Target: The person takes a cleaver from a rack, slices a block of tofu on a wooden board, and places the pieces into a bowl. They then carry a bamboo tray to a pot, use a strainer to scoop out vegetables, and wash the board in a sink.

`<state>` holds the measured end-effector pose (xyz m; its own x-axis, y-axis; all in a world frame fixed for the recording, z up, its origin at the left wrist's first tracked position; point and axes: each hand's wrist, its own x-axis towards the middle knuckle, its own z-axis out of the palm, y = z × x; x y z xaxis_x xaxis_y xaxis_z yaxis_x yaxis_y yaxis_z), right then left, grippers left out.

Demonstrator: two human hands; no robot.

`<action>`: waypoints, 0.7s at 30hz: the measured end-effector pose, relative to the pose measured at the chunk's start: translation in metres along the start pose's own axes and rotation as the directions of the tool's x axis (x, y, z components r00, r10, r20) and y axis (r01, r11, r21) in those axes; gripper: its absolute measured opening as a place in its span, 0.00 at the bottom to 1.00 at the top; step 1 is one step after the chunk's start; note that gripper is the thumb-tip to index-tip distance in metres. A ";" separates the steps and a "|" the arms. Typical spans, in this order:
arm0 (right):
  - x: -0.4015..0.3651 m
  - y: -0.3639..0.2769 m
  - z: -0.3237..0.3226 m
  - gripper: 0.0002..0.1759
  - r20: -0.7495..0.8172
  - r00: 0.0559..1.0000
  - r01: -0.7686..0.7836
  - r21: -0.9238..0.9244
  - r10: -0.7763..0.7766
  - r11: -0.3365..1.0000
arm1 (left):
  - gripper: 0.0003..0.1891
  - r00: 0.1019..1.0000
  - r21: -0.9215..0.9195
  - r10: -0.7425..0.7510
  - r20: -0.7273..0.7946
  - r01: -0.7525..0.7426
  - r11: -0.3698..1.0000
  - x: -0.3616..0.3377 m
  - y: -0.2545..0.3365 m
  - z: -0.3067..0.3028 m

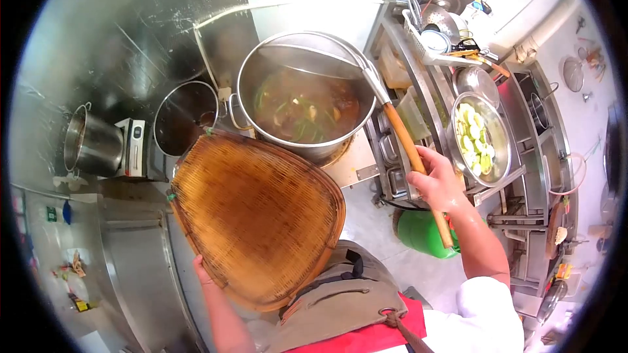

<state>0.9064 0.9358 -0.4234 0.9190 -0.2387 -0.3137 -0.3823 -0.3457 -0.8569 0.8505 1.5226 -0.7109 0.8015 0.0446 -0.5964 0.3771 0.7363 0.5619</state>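
My left hand (202, 272) holds the lower left edge of a woven bamboo tray (258, 215); most of its fingers are hidden behind the weave. My right hand (435, 179) is closed round the wooden handle of a long-handled strainer (400, 127). The strainer's wide round head lies over the far side of a large steel pot (237, 94), partly inside the rim. Green stalks and pale pieces show in the brown, steaming broth (307, 107). The tray's upper edge overlaps the near left of the pot in view.
Left of the pot stand another deep pot (157, 134) and a smaller steel pot (98, 143). To the right, a steel bowl (507, 157) holds sliced pale-green vegetables. A green gas cylinder (418, 232) sits below, and a dish rack (428, 55) is heaped with utensils.
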 end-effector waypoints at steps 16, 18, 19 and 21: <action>0.003 0.088 0.054 0.30 0.003 0.999 -0.045 0.397 0.048 0.917 | 0.32 0.997 -0.027 0.006 -0.080 -0.009 1.000 -0.010 0.002 0.022; 0.003 0.089 0.055 0.29 0.001 0.998 -0.061 0.434 0.067 0.899 | 0.32 0.997 -0.024 0.007 -0.081 -0.009 1.000 -0.010 0.001 0.024; 0.003 0.089 0.055 0.29 -0.001 0.997 -0.067 0.448 0.076 0.891 | 0.32 0.997 -0.024 0.008 -0.081 -0.010 1.000 -0.010 0.002 0.026; 0.002 0.089 0.059 0.27 -0.008 0.997 -0.065 0.488 0.079 0.870 | 0.33 0.997 -0.020 0.006 -0.081 -0.008 1.000 -0.010 0.001 0.026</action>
<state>0.8800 0.9578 -0.5249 0.8850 -0.2729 -0.3773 -0.3458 0.1577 -0.9250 0.8546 1.5050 -0.6896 0.7637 0.1039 -0.6371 0.3612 0.7492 0.5552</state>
